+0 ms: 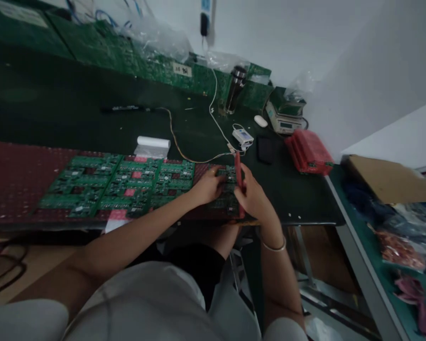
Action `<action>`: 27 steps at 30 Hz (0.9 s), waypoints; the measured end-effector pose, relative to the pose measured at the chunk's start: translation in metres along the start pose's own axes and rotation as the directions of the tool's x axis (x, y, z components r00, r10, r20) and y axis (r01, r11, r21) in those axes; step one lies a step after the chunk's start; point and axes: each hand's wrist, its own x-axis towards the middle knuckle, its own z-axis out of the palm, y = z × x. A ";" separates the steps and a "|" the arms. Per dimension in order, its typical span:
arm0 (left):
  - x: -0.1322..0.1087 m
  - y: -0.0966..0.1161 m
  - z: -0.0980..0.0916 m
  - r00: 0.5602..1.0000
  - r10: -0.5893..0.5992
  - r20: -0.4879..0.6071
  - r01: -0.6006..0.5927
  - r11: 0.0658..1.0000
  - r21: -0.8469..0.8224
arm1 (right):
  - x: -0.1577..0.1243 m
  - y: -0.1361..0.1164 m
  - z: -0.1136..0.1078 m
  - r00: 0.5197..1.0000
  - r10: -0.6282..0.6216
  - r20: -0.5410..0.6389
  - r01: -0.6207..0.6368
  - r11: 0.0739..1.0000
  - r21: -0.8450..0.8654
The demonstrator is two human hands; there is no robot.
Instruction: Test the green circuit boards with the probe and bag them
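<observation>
Just right of the table's middle, my left hand [211, 185] has its fingers bent over the left edge of a green circuit board [230, 201]. My right hand [252, 194] is closed on a red, thin-looking piece of wrap [238, 170], seen nearly edge-on at the board's right side. Whether the board is partly inside the wrap cannot be made out. To the left of my hands, several joined green circuit boards [131, 182] lie in panels on a red bubble-wrap sheet [10, 184]. Pink squares show through gaps in the boards.
A white roll [153, 142] lies behind the boards. Further right are a small white device [243, 136] with cables, a dark phone [264, 149], a tumbler [235, 90], a scale [284, 121] and a stack of red-wrapped packs [308, 151]. Green boxes [156, 71] line the wall.
</observation>
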 end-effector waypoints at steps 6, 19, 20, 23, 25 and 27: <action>0.000 -0.025 0.001 0.964 -0.172 -0.202 0.143 0.979 -0.147 | 0.013 -0.038 0.067 0.990 0.120 0.070 -0.111 0.986 -0.128; -0.085 0.009 -0.020 0.996 -0.001 0.088 -0.012 0.988 0.153 | -0.008 0.022 0.051 0.983 0.178 -0.044 -0.179 0.984 -0.006; -0.085 0.004 -0.024 0.995 0.009 0.097 -0.023 0.989 0.149 | -0.004 0.020 0.051 0.989 0.145 -0.020 -0.145 0.989 0.024; -0.089 -0.021 -0.039 0.997 0.000 0.071 -0.012 0.985 0.174 | 0.008 0.005 0.047 0.996 0.088 0.010 -0.088 0.996 -0.006; -0.098 -0.038 -0.048 0.997 -0.076 0.030 0.067 0.969 0.237 | 0.015 -0.012 0.043 0.994 0.103 0.032 -0.097 0.986 -0.138; -0.109 -0.049 -0.052 0.988 -0.153 0.016 0.142 0.949 0.281 | 0.019 -0.034 0.037 0.986 0.153 0.070 -0.125 0.944 -0.306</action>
